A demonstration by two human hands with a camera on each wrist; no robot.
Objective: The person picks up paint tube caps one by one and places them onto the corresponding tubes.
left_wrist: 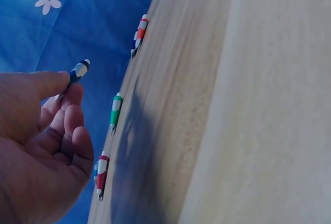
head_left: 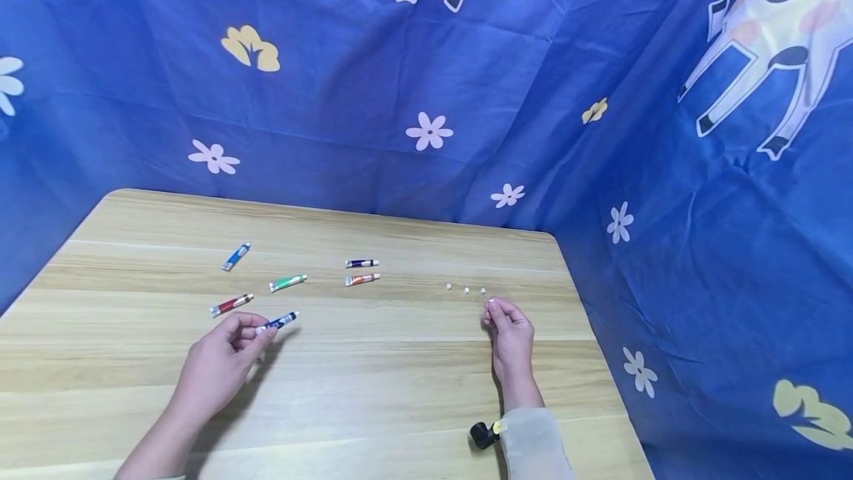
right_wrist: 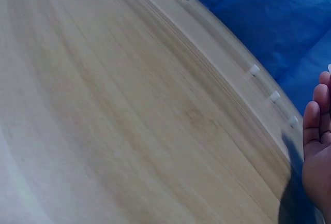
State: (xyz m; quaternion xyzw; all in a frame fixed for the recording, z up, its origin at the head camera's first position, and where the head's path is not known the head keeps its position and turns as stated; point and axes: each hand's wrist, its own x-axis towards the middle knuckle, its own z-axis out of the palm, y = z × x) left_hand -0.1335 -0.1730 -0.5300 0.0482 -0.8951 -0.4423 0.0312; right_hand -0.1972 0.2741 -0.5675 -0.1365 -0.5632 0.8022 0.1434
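My left hand (head_left: 216, 365) pinches a dark blue paint tube (head_left: 280, 322) between thumb and fingers, its pale narrow tip pointing away to the right. In the left wrist view the tube (left_wrist: 78, 72) is held above the table, with the other fingers curled loosely below. At the right, my right hand (head_left: 514, 339) pinches a tiny white cap (head_left: 492, 301) at its fingertips; in the right wrist view that hand is partly cut off. Just beyond it, three small white caps stand in a row: a left one (head_left: 448, 286), a middle one (head_left: 466, 290) and a right one (head_left: 483, 290).
Near the left hand lie a dark red tube (head_left: 232, 305), a green tube (head_left: 288, 283) and a light blue tube (head_left: 236, 257). A purple-blue tube (head_left: 362, 264) and an orange-red tube (head_left: 362, 280) lie mid-table. Blue cloth (head_left: 333, 95) hangs behind and right of the wooden table (head_left: 373, 391).
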